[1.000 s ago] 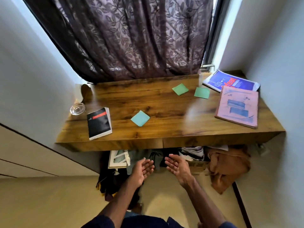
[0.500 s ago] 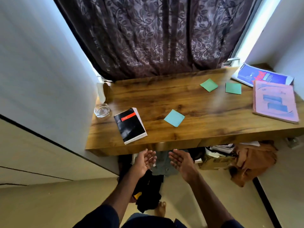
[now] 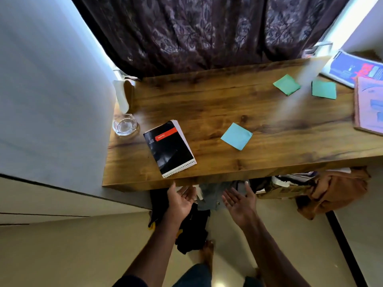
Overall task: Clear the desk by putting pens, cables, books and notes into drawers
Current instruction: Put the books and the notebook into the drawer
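A black spiral notebook (image 3: 169, 148) with a red label lies near the front left of the wooden desk (image 3: 228, 104). A light blue sticky note (image 3: 236, 136) sits mid-desk; two green sticky notes (image 3: 286, 84) (image 3: 324, 89) lie farther back right. A pink book (image 3: 370, 106) and a blue magazine (image 3: 356, 69) are at the right edge, partly cut off. My left hand (image 3: 181, 200) and my right hand (image 3: 239, 203) hover palm-up, empty, just below the desk's front edge.
A glass ashtray (image 3: 125, 124) stands at the desk's left end by the wall. A dark curtain (image 3: 196, 32) hangs behind. Clothes and a brown cloth (image 3: 335, 189) are piled under the desk. White cabinet fronts (image 3: 41, 204) run along the left.
The view has swung left and closer to the desk. Both hands stay open, palms up, and have come nearer the desk's front edge.
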`<state>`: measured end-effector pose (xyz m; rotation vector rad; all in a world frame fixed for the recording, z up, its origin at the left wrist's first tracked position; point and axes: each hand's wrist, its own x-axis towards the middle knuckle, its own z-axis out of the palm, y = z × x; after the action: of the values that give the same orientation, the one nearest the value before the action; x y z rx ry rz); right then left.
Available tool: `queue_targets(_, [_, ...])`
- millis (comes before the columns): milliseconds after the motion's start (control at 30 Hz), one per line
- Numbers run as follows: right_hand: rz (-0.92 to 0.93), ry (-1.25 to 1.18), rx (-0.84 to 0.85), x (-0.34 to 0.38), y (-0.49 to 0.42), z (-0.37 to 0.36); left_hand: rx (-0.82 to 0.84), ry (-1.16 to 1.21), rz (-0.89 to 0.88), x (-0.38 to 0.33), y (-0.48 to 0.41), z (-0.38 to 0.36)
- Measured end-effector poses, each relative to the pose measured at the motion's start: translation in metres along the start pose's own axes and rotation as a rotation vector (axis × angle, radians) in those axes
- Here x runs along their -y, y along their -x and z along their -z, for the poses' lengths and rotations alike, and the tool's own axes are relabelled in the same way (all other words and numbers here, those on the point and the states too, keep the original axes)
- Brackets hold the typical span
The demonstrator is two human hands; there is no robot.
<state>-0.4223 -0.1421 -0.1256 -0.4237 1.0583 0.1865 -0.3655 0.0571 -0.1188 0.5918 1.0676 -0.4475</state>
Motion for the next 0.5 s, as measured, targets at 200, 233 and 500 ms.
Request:
queue_targets(200, [-0.014,-0.187,0.006,-0.002,-0.059,-0.01,-0.058,0.181,-0.038,-0.002,-0.052,-0.006])
queue_targets(233, [-0.015,-0.208,0.025,-0.002,-0.067,-0.011,-0.063,0.201,-0.033,0.0,-0.058,-0.006])
queue_targets(500, [-0.013,-0.267,0.135,-0.005,-0.098,-0.004,-0.111,0.312,-0.072,0.008,-0.081,-0.01])
